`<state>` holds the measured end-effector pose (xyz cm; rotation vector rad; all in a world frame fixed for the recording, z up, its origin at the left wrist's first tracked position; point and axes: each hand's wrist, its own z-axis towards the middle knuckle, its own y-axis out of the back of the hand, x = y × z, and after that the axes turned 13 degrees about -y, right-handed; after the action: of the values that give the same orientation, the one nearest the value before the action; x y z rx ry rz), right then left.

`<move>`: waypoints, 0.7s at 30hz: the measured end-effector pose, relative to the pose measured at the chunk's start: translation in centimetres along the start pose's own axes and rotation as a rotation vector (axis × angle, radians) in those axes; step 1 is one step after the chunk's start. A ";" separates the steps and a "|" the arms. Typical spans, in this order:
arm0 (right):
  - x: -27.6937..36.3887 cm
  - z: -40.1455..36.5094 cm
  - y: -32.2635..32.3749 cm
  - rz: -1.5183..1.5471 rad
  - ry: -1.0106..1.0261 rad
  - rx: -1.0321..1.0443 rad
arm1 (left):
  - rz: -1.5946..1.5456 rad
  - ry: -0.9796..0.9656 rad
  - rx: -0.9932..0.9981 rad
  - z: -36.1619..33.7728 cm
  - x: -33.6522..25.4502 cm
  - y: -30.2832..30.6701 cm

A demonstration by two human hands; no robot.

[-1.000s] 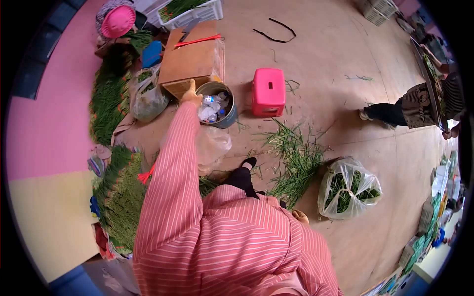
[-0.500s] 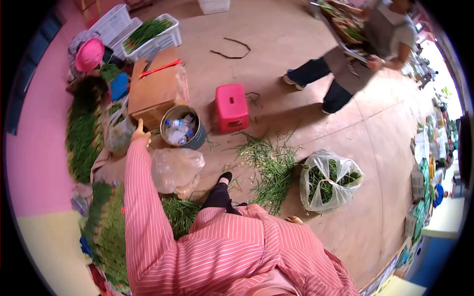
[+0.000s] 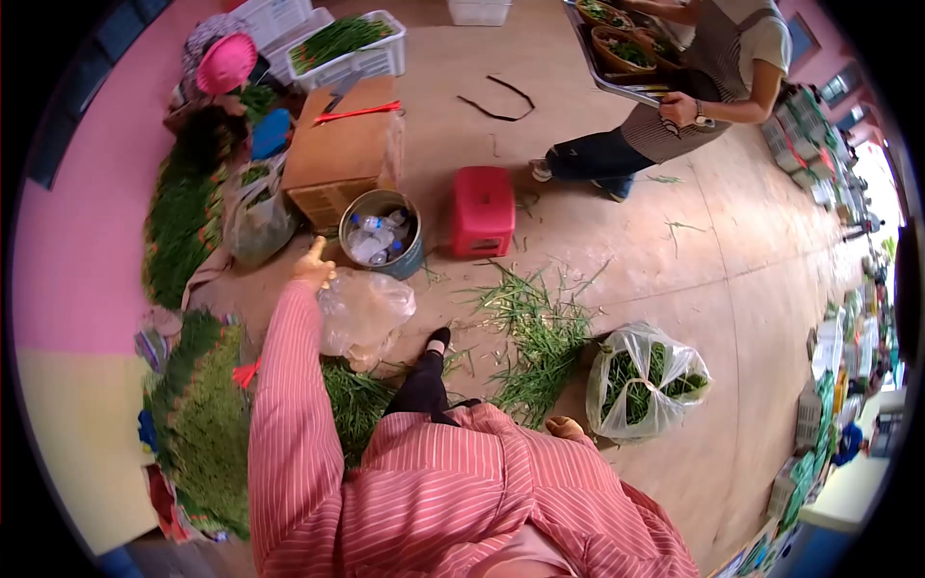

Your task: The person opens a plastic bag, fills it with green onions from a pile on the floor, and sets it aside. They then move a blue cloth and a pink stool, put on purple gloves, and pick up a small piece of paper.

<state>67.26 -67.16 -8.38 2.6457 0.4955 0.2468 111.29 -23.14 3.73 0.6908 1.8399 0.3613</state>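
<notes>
My left hand (image 3: 314, 266) is stretched out in front with the index finger extended and nothing in it. It hangs over the floor near the metal bucket (image 3: 409, 252) of plastic bottles, the cardboard box (image 3: 337, 144) and a bag of greens (image 3: 252, 223). Just beyond the fingers lies a crumpled clear plastic bag (image 3: 366, 313). My right hand (image 3: 567, 428) shows only in part beside my striped shirt, close to a tied clear bag of greens (image 3: 647, 380); its fingers are mostly hidden.
A red stool (image 3: 484, 212) stands ahead, with loose green stalks (image 3: 540, 337) scattered nearby. Another person (image 3: 708, 87) carries a tray of baskets at the upper right. A pink hat (image 3: 226, 64) and white crates (image 3: 371, 48) are at the upper left. Bunched greens (image 3: 207, 424) line the left.
The view has shifted, so the box, bucket and stool sit further right. The person with the tray has stepped and changed posture. More of my right hand shows; my left arm stays extended.
</notes>
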 end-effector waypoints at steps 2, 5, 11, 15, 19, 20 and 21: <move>1.7 -0.5 0.7 -0.092 0.047 -0.034 | -0.096 -0.032 0.082 -1.5 2.0 -1.0; 1.0 5.0 0.1 -0.447 0.382 -0.119 | -0.215 0.040 0.178 -2.3 6.8 -2.7; 10.4 4.3 2.2 -0.393 0.321 -0.161 | -0.542 0.275 0.153 -5.9 9.8 -2.7; 22.4 -0.1 3.6 0.148 0.172 0.155 | -0.985 0.249 0.125 -5.7 11.7 -1.9; 35.9 -4.5 2.8 0.209 0.415 0.199 | -1.062 0.190 0.269 -2.8 9.2 -2.1; 38.9 -6.0 2.6 0.286 0.454 0.306 | -1.070 0.180 0.286 -2.0 7.6 -2.3; 41.3 -7.3 2.2 0.364 0.488 0.416 | -1.079 0.174 0.303 -1.7 5.5 -2.6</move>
<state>104.11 -50.45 2.95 3.0697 0.2172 1.0162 107.66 -21.69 -1.23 -0.2133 2.1674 -0.5874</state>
